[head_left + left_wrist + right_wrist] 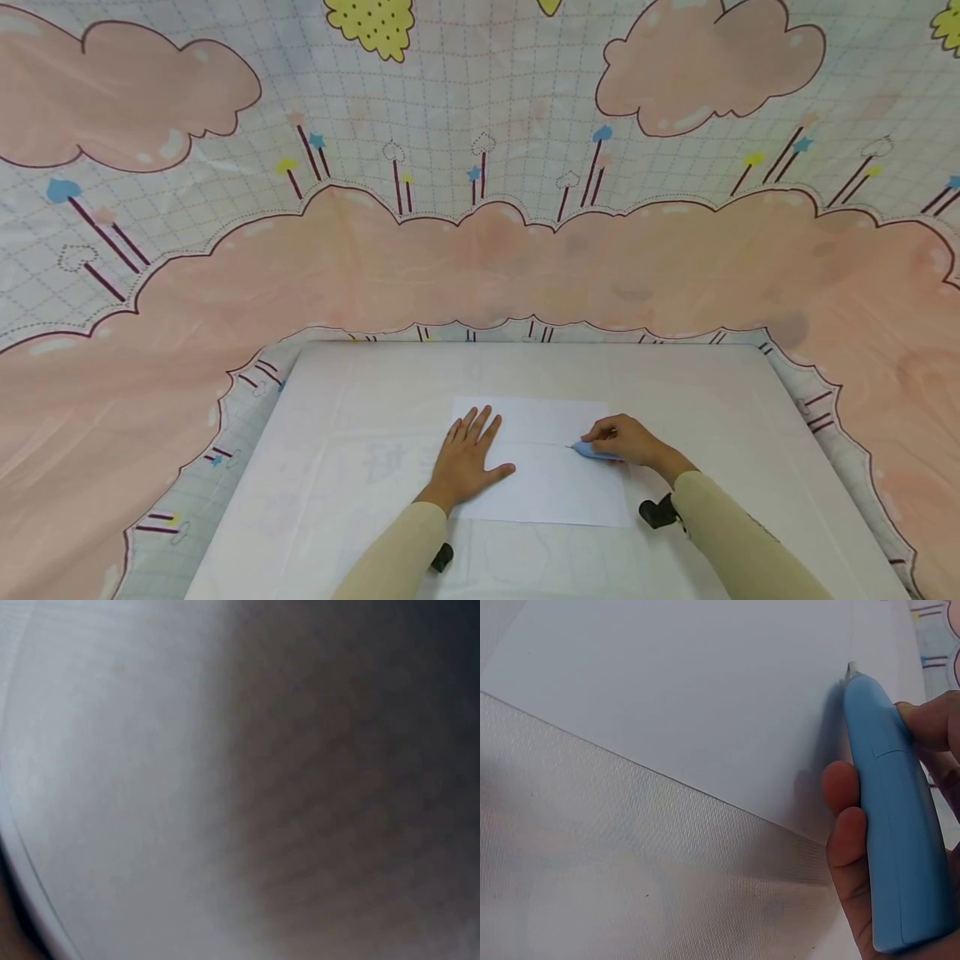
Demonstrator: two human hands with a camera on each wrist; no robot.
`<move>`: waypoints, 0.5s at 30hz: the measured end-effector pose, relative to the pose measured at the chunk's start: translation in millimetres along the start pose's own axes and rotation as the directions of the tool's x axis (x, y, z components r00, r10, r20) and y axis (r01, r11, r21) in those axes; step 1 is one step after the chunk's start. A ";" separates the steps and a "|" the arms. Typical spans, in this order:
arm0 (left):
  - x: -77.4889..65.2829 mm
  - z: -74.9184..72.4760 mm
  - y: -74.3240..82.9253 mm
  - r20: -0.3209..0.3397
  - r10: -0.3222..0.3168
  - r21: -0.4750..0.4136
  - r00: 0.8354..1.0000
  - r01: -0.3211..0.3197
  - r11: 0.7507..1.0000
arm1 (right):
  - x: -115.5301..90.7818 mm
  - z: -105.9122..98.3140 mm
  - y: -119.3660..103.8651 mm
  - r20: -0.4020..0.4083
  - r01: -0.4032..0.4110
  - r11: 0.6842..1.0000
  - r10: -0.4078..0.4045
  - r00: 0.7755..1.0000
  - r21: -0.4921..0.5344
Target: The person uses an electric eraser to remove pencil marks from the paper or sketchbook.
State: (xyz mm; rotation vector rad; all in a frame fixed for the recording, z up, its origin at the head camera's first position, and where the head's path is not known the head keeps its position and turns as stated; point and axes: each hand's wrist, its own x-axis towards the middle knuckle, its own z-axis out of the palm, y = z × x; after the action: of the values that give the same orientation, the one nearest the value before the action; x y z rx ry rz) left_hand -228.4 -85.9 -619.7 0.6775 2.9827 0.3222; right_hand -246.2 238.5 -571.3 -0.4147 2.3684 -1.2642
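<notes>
A white sheet of paper [547, 492] lies on the table. My left hand [467, 465] rests with spread fingers on the left part of the sheet. On the right side, my right hand [633, 442] grips a blue utility knife [896, 832] with a rounded body and a short metal tip. The knife's tip is right at the sheet and points left, at the end of a faint line running across the paper. In the right wrist view, the thumb [930, 724] presses one side and two fingertips [847, 836] the other. The left wrist view is dark and blurred.
The table [360, 400] has a pale, glossy cover. Behind and around it hangs a patterned cloth [585, 267] with pink clouds. Dark wrist devices [658, 512] sit under both light sleeves [735, 525], close over the tabletop.
</notes>
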 end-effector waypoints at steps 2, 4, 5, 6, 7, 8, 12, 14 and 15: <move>0.0 1.4 -0.2 0.001 -0.004 0.004 1.000 0.004 1.000 | 0.2 0.4 0.0 0.000 0.005 1.000 -0.005 1.000 0.003; -0.2 2.8 -0.4 0.001 -0.008 0.007 1.000 0.008 1.000 | 0.7 1.2 0.2 -0.002 0.009 1.000 -0.009 1.000 0.002; -0.3 3.3 -0.4 -0.002 -0.008 0.007 1.000 0.008 1.000 | 1.1 1.7 0.6 -0.003 0.012 1.000 -0.012 1.000 0.001; -0.4 3.7 -0.4 -0.006 -0.007 0.005 1.000 0.007 1.000 | 1.3 2.1 0.9 -0.002 0.019 1.000 -0.019 1.000 0.002; -0.6 4.0 -0.3 -0.006 -0.008 0.006 1.000 0.008 1.000 | 1.8 2.6 1.3 -0.003 0.022 1.000 -0.022 1.000 0.003; -0.7 4.2 -0.1 -0.006 -0.009 0.007 1.000 0.009 1.000 | 2.3 3.2 1.9 -0.003 0.024 1.000 -0.024 1.000 0.002; -1.6 4.4 0.7 -0.001 -0.011 0.013 1.000 0.011 1.000 | 4.0 5.5 3.2 -0.006 0.024 1.000 -0.024 1.000 -0.003; -1.7 5.3 0.8 0.001 -0.012 0.020 1.000 0.012 1.000 | 4.8 6.6 3.5 -0.005 0.025 1.000 -0.025 1.000 -0.007; -1.8 5.8 0.9 0.001 -0.013 0.023 1.000 0.013 1.000 | 5.2 7.0 3.6 -0.003 0.027 1.000 -0.027 1.000 -0.008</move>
State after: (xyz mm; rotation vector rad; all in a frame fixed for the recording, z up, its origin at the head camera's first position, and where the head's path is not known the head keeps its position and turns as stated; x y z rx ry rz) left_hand -225.7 -84.8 -625.2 0.6604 2.9932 0.2867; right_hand -247.5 233.1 -578.9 -0.4486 2.3788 -1.2694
